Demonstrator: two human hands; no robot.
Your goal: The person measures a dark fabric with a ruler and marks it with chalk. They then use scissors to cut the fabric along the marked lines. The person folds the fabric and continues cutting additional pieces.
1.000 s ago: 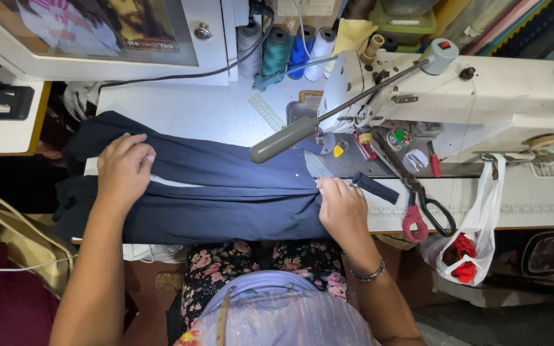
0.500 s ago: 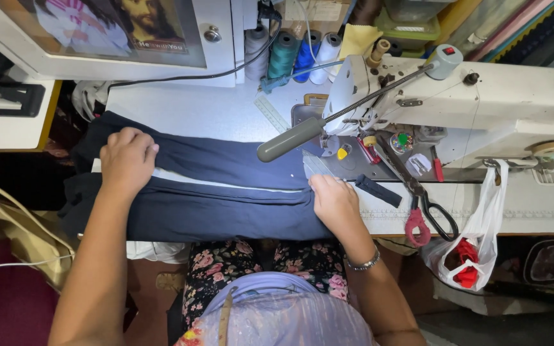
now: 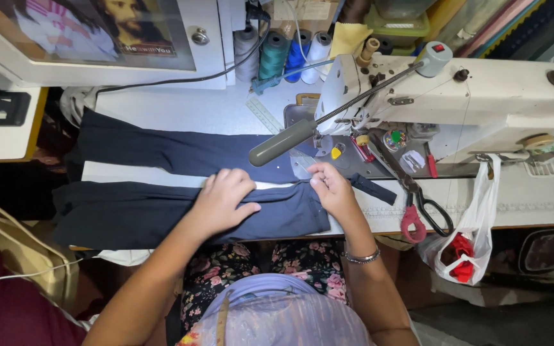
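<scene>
A long piece of dark navy fabric (image 3: 136, 214) lies across the white sewing table (image 3: 181, 112) in two bands. My left hand (image 3: 222, 202) rests flat on the nearer band, fingers spread and pressing down. My right hand (image 3: 331, 189) pinches the fabric's right end just in front of the white sewing machine (image 3: 482, 90), near its needle area. A grey lamp head (image 3: 283, 142) on a flexible arm hangs over the cloth between both hands.
Red-handled scissors (image 3: 418, 205) lie right of my right hand. A white plastic bag (image 3: 466, 247) with red scraps hangs off the table edge. Thread cones (image 3: 277, 54) stand at the back. A clear ruler (image 3: 264, 115) lies near them.
My left hand has slid right along the fabric, from its left part to the middle, close to my right hand. My right hand stayed near the machine.
</scene>
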